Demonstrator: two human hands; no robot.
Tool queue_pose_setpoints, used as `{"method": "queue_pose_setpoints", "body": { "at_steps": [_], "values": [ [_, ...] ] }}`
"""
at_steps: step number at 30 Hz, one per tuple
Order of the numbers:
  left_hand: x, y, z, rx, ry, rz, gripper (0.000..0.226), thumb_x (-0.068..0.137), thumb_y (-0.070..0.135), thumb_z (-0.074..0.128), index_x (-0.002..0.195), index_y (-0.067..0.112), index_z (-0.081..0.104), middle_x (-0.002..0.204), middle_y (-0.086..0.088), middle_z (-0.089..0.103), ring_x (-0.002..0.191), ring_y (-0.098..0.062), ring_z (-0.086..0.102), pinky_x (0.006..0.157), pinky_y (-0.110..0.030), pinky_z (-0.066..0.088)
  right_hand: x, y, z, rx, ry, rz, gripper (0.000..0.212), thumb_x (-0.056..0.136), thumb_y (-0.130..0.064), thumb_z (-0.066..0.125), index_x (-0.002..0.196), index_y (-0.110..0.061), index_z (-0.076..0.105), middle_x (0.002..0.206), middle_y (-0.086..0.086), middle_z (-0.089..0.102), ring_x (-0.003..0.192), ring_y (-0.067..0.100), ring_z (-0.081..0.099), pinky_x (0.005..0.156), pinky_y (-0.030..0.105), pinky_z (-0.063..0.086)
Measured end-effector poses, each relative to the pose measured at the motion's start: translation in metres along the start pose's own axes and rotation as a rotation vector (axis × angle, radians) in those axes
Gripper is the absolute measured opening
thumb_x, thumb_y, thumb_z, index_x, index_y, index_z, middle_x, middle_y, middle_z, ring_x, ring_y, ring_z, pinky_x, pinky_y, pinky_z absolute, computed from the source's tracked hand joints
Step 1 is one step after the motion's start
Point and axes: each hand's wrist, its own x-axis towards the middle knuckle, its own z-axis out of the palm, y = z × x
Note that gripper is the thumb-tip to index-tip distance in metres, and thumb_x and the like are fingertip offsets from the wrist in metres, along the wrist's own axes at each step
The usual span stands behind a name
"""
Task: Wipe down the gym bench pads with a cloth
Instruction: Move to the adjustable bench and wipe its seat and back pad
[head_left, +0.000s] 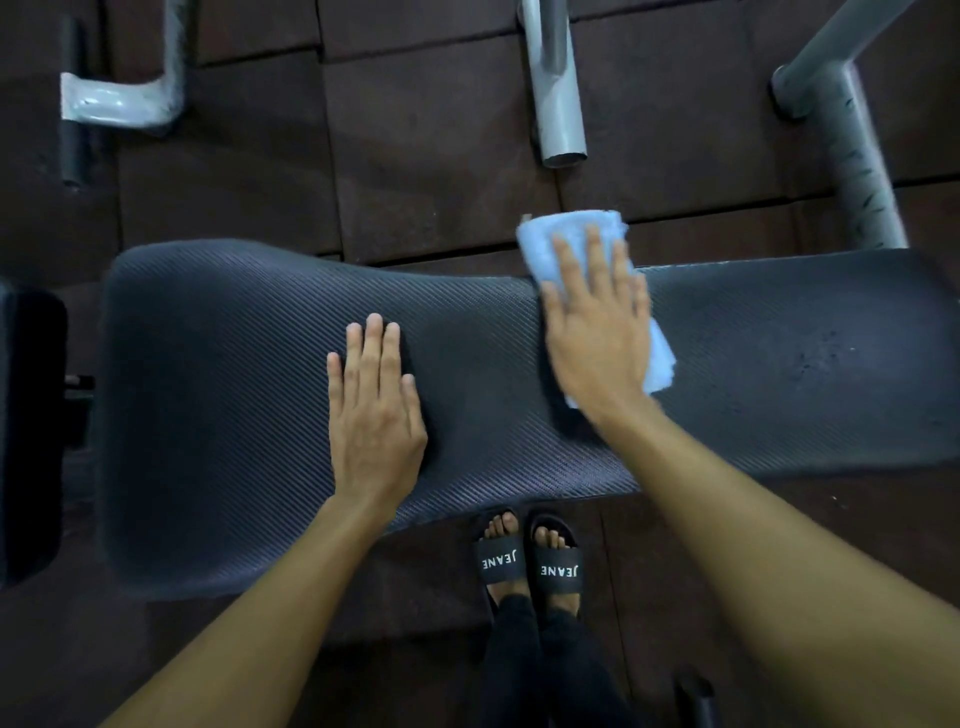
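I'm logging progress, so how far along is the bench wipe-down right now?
Nothing reads as finished; the pad shows no clear wiped area. In hand: the right hand presses the cloth flat near the pad's far edge, the left hand rests flat on the pad. Left: pale specks on the pad's right end, and the second pad at the left.

1. Below me, the dark ribbed bench pad (234, 415) runs left to right and is wider at its left end.
2. My left hand (376, 415) lies flat on it near the middle, fingers straight.
3. My right hand (597, 338) presses a light blue cloth (571, 228) onto the pad's far edge, which the cloth overhangs.
4. Under the pad is a dark tiled floor (415, 156). Grey metal tubes (558, 104) rest on it beyond the pad, and black sandals (530, 561) stand on the near side.
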Motion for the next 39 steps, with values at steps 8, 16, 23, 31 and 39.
{"method": "queue_pose_setpoints", "body": {
  "at_steps": [8, 16, 23, 31, 39],
  "values": [
    [0.008, 0.105, 0.028, 0.023, -0.082, 0.143, 0.057, 0.102, 0.041, 0.032, 0.154, 0.019, 0.024, 0.162, -0.004, 0.018, 0.151, -0.024, 0.011, 0.120, -0.053, 0.012, -0.125, 0.069, -0.012, -0.051, 0.023, 0.091, 0.052, 0.104, -0.040, 0.029, 0.154, -0.033, 0.021, 0.164, -0.002, 0.012, 0.152, 0.022, 0.009, 0.119, 0.045, 0.020],
    [0.006, 0.114, 0.039, 0.157, -0.066, 0.150, 0.056, 0.102, 0.042, 0.029, 0.154, 0.023, 0.025, 0.162, -0.004, 0.018, 0.150, -0.027, 0.012, 0.119, -0.056, 0.012, -0.033, 0.109, -0.026, -0.057, 0.021, -0.141, 0.050, 0.104, -0.042, 0.031, 0.153, -0.035, 0.025, 0.164, -0.003, 0.016, 0.151, 0.021, 0.011, 0.120, 0.044, 0.014],
    [0.008, 0.202, 0.047, 0.005, -0.085, 0.097, 0.061, 0.100, 0.049, 0.032, 0.154, 0.022, 0.025, 0.163, -0.006, 0.015, 0.151, -0.027, 0.007, 0.121, -0.054, 0.006, 0.021, 0.214, -0.069, -0.042, 0.043, 0.068, 0.051, 0.103, -0.044, 0.029, 0.153, -0.035, 0.025, 0.164, -0.004, 0.015, 0.151, 0.023, 0.012, 0.120, 0.048, 0.014],
    [0.009, 0.246, 0.073, 0.149, -0.092, 0.095, 0.065, 0.099, 0.061, 0.023, 0.156, 0.029, 0.015, 0.164, -0.004, 0.009, 0.151, -0.031, 0.004, 0.120, -0.058, 0.006, -0.101, 0.238, -0.057, -0.070, 0.089, 0.184, 0.052, 0.103, -0.042, 0.030, 0.154, -0.030, 0.024, 0.164, 0.002, 0.014, 0.150, 0.028, 0.013, 0.117, 0.049, 0.019],
    [0.012, 0.246, 0.071, 0.105, -0.122, 0.062, 0.065, 0.098, 0.061, 0.023, 0.155, 0.032, 0.013, 0.164, 0.001, 0.006, 0.151, -0.026, -0.002, 0.121, -0.054, 0.000, -0.011, 0.248, -0.066, -0.114, 0.061, -0.127, 0.051, 0.102, -0.047, 0.034, 0.152, -0.036, 0.028, 0.162, -0.004, 0.020, 0.150, 0.023, 0.016, 0.118, 0.046, 0.018]
  ]
}}
